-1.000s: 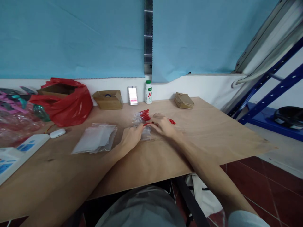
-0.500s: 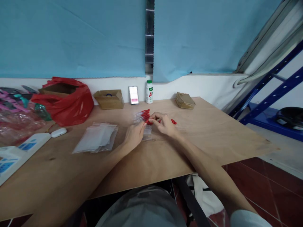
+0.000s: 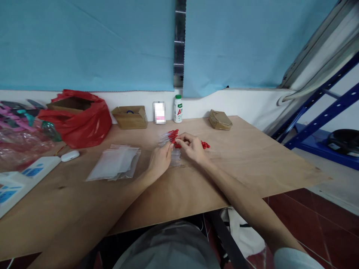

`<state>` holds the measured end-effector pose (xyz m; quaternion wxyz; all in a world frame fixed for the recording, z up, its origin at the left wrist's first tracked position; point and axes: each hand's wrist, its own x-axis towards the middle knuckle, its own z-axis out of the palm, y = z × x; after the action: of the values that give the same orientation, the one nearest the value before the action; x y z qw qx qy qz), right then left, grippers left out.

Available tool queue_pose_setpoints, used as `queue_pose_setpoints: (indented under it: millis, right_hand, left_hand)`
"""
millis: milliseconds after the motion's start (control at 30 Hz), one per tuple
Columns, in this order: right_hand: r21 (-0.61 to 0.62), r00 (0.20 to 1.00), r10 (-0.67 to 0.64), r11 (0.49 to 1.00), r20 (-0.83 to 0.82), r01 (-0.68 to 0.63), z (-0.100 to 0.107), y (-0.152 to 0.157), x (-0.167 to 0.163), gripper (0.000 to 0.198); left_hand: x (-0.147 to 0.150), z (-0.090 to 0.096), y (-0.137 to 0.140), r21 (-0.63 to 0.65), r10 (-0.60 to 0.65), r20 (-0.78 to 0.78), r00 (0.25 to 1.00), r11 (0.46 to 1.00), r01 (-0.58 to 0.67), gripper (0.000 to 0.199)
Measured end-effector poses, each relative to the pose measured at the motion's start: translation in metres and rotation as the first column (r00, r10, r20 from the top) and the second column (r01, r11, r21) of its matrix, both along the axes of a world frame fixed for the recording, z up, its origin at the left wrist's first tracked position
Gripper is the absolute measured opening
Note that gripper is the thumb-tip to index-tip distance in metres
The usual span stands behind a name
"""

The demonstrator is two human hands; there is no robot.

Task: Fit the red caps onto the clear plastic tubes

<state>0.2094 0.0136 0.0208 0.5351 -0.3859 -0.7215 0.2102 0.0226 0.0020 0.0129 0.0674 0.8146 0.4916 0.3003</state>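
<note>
My left hand [image 3: 160, 160] is closed, its thumb and forefinger pinched together at a small red piece [image 3: 173, 141]. Meeting it from the other side, my right hand [image 3: 193, 147] is closed too, fingertips on the same red piece. Just behind the fingertips lies a pile of thin clear sticks with red ends [image 3: 174, 133]. Below the hands, a row of thin clear sticks [image 3: 175, 158] lies on the wooden table. Several loose red pieces [image 3: 206, 144] sit right of my right hand, partly covered by it.
Clear plastic bags [image 3: 114, 162] lie to the left, near a white power strip [image 3: 42, 164]. Along the back stand a red bag [image 3: 95, 127], an open cardboard box [image 3: 130, 121], a phone [image 3: 159, 113], a white bottle [image 3: 178, 110] and a brown package [image 3: 220, 119].
My right hand has shifted slightly left, showing more of the loose red pieces. Both hands stay pinched together at nearly the same spot; the view has moved a little.
</note>
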Motion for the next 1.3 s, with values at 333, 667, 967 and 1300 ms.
queue_pose_setpoints:
  millis: [333,667,967,1300]
  right_hand:
    - [0.122,0.954,0.031,0.990,0.300,-0.071,0.000,-0.009,0.005,0.015]
    - [0.116,0.927,0.040,0.989,0.373,-0.090,-0.004,-0.009,0.005,0.014]
    - [0.161,0.938,-0.042,0.987,0.345,-0.015,-0.006,-0.010,-0.001,0.014]
    - [0.150,0.939,-0.073,0.988,0.336,0.023,-0.008,-0.012,-0.005,0.018]
  left_hand:
    - [-0.009,-0.003,-0.014,0.020,0.076,-0.134,0.988,0.997,-0.074,0.031]
    - [-0.018,-0.005,-0.012,0.061,-0.013,-0.183,0.983,0.998,0.024,0.032]
    - [-0.017,-0.002,-0.009,0.049,-0.017,-0.255,0.967,0.998,0.030,0.033]
    - [-0.020,-0.003,-0.004,0.039,-0.050,-0.231,0.972,0.997,0.061,0.034]
